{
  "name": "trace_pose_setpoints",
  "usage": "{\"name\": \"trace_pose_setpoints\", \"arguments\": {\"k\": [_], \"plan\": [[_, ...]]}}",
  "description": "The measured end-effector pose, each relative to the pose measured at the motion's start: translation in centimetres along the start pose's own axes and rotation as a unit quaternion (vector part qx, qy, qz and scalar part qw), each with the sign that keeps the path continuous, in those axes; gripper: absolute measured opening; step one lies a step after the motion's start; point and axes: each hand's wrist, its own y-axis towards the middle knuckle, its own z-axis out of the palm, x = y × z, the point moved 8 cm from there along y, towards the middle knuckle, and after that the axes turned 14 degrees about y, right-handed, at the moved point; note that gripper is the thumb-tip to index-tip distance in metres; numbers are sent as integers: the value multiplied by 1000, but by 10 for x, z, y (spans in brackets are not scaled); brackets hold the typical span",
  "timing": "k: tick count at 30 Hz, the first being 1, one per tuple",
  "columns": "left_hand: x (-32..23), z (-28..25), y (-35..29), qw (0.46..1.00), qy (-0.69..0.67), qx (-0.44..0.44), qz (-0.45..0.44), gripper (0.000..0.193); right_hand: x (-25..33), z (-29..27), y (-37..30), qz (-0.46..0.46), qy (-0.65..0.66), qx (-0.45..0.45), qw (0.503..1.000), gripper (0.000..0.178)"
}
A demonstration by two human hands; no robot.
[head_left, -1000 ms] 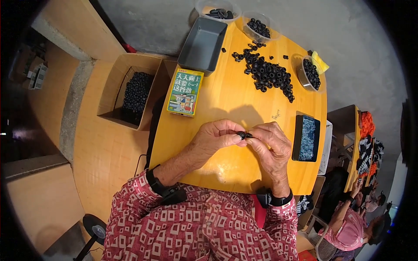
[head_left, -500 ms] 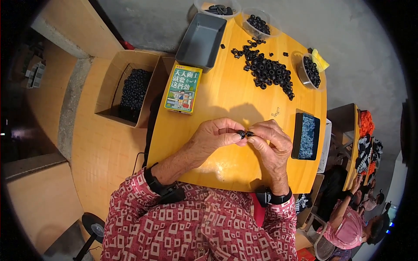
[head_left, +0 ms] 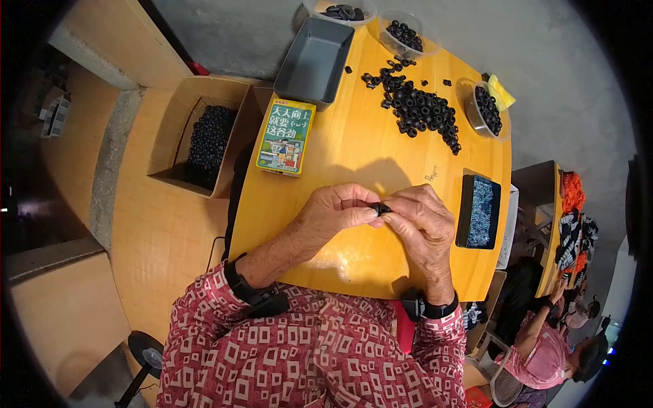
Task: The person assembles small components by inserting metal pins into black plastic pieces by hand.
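Over the near part of the table, my two hands meet fingertip to fingertip. Thumb and forefinger of my left hand point(head_left: 335, 212) pinch a small black round part point(head_left: 378, 208). My right hand point(head_left: 425, 221) is closed on a second small black piece, mostly covered by its fingers and pressed against the first. Farther off lies a loose pile of black ring-like parts point(head_left: 425, 111). To the right of my hands rests a dark tray point(head_left: 465, 212) filled with many small, shiny, thin pieces.
A grey bin point(head_left: 309, 64) and a yellow-green box point(head_left: 286, 138) line the table's left edge. Clear tubs point(head_left: 469, 112) of black parts stand at the far side. On the left, a cardboard box point(head_left: 163, 146) holds more black parts. A person point(head_left: 544, 347) sits at right.
The gap between the two black pieces has closed as my right fingertips moved slightly left toward my left hand. The pile and containers look unchanged.
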Motion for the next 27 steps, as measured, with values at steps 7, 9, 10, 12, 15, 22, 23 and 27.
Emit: {"name": "trace_pose_setpoints", "arguments": {"k": [7,9,10,12,15,22,23,27], "plan": [[2,0,1,1000,-9,4,0,23,6,3,2,-22,-32,19,999,22],[-1,1,1,1000,-13,5,8,23,5,2,2,-15,-25,16,999,22],[-1,2,1,1000,-13,4,8,23,2,0,1,-9,-14,8,1000,22],[1,0,1,1000,-14,-12,0,22,-2,-3,-1,-3,-3,-1,1000,21],[-3,2,0,1000,-12,-11,0,22,-3,-4,-1,3,12,-7,1000,20],[-3,2,1,1000,-11,1,10,24,-4,0,-2,14,18,-5,1000,21],[-3,1,1,1000,-2,-7,6,22,-3,1,-1,12,10,1,1000,21],[0,0,0,1000,-14,-16,-7,21,-2,2,-1,6,-5,4,1000,21]]}}
